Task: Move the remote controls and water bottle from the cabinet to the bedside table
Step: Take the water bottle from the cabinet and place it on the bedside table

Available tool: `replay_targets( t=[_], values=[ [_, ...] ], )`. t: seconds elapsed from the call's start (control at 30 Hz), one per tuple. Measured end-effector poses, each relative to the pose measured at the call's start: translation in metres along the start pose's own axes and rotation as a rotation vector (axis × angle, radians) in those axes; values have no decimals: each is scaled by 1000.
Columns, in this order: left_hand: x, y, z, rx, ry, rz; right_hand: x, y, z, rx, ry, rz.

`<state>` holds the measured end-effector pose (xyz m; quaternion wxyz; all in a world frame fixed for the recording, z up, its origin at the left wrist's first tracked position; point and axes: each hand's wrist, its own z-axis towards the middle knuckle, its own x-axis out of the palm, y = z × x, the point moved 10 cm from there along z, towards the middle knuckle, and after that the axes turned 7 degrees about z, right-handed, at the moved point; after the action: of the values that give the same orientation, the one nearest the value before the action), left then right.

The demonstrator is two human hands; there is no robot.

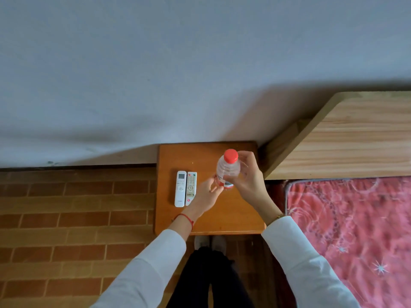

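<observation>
A clear water bottle with a red cap stands upright over the right half of the orange wooden bedside table. My right hand wraps around its right side and grips it. My left hand is beside the bottle's lower left, fingers spread, fingertips touching or nearly touching the label. Two white remote controls lie side by side on the table's left half: a plain one with a small screen and one with many buttons, its lower end partly behind my left hand.
A wooden headboard and a bed with a pink patterned cover are right of the table. A grey wall rises behind. Brick-patterned floor spreads to the left. My legs and shoes are below the table's front edge.
</observation>
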<state>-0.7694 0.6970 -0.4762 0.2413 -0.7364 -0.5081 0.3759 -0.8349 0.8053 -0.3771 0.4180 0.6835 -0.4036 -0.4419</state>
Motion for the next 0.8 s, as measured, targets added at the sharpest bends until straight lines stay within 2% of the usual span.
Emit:
replay_targets(
  t=[0.33,0.7,0.8],
  values=[
    [31,60,63,34,-73,-76,19,-111,34,11,-4,7],
    [41,80,65,-18,-90,-59,37,-139,32,-31,59,-8],
    [40,76,60,-28,-92,-27,39,-137,27,-36,84,-79]
  ],
)
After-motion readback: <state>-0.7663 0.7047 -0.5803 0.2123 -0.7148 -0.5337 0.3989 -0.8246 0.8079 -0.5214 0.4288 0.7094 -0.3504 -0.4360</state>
